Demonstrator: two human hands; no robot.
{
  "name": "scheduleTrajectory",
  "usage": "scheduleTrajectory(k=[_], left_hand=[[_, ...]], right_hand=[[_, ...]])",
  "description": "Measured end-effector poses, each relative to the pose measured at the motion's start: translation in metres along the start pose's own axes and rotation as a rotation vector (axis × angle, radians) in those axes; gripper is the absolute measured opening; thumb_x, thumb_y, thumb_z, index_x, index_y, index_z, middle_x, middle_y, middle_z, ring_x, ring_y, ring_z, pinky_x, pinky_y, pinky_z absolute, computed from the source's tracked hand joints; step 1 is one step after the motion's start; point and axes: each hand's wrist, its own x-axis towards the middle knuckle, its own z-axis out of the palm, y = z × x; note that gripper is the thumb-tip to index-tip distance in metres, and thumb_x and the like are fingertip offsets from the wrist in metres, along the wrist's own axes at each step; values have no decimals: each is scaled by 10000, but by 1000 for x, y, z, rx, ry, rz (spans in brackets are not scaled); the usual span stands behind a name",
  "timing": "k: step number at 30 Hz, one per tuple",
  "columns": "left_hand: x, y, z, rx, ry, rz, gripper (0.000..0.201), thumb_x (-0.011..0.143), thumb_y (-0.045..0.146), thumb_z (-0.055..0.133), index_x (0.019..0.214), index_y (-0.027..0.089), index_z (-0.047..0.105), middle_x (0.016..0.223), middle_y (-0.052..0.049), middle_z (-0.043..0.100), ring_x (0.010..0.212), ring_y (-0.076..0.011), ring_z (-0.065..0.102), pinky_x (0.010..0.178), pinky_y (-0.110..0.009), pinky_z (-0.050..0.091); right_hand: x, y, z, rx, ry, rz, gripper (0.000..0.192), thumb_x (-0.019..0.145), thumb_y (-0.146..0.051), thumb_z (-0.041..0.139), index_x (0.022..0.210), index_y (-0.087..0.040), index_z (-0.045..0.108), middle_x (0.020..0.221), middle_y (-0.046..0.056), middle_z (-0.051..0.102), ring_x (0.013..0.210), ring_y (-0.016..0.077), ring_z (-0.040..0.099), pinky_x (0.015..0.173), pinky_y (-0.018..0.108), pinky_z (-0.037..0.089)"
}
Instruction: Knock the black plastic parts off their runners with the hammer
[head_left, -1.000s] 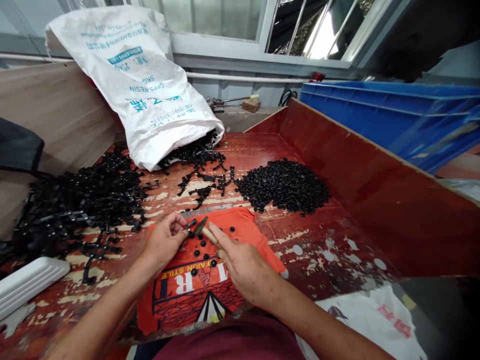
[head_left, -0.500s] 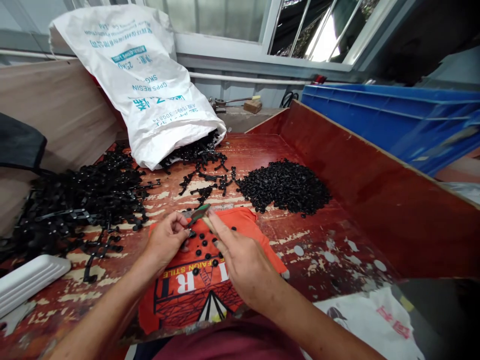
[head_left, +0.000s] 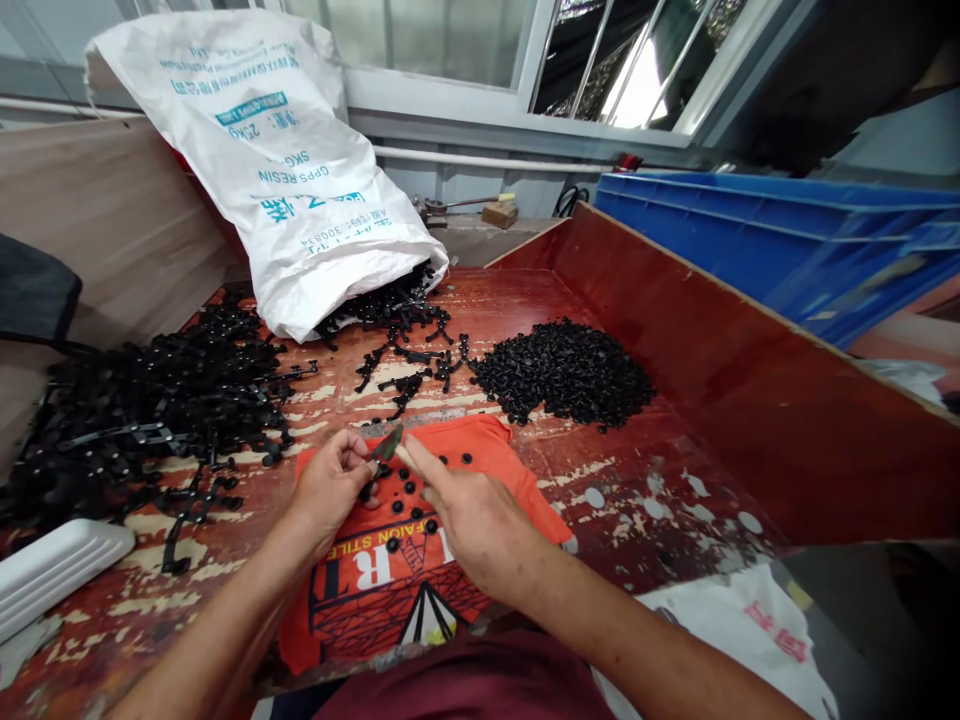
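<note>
Over an orange printed cloth [head_left: 517, 490], my left hand [head_left: 330, 492] pinches a small black plastic part [head_left: 366, 491], mostly hidden by the fingers. My right hand [head_left: 480, 525] grips a knife with its forefinger stretched along it. The dark greenish blade [head_left: 388, 443] touches or nearly touches the left fingertips; exact contact is unclear. Between and below the hands, several small round black pieces [head_left: 409, 487] lie loose on the cloth.
Black branched plastic parts [head_left: 172, 400] are heaped at left, and more spill from a white sack [head_left: 315, 190]. Small black pieces form a pile [head_left: 566, 370] right of centre. A red-brown board [head_left: 720, 370] edges the table, with a blue crate [head_left: 772, 230] beyond it.
The knife has shifted slightly left and down, its blade now tilted more steeply beside the left fingertips. My right hand has moved a little left with it; my left hand stays nearly in place.
</note>
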Motion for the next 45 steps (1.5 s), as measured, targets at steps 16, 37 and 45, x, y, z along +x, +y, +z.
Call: scheduleTrajectory(k=[16, 37, 45], left_hand=[[3, -6, -5, 17, -17, -1, 355, 608, 296, 746, 836, 226, 483, 536, 124, 530, 419, -107, 544, 460, -241, 506], [-28, 23, 14, -579, 109, -269, 191, 791, 20, 643, 880, 188, 633, 797, 9, 723, 616, -114, 661, 560, -224, 564], [-48, 26, 34, -581, 40, -196, 162, 789, 96, 710, 886, 181, 612, 773, -5, 686, 599, -112, 638, 574, -232, 575]], right_hand=[[7, -1, 0, -78, -64, 26, 601, 976, -191, 468, 1543, -347, 343, 943, 58, 779, 813, 258, 727, 701, 345, 532], [3, 2, 24, 619, 213, 120, 65, 850, -209, 621, 915, -211, 623, 879, -12, 686, 809, 163, 638, 728, 262, 489], [13, 9, 30, 727, 227, 145, 147, 812, -189, 603, 955, -209, 627, 841, -22, 679, 743, 148, 641, 678, 248, 500]])
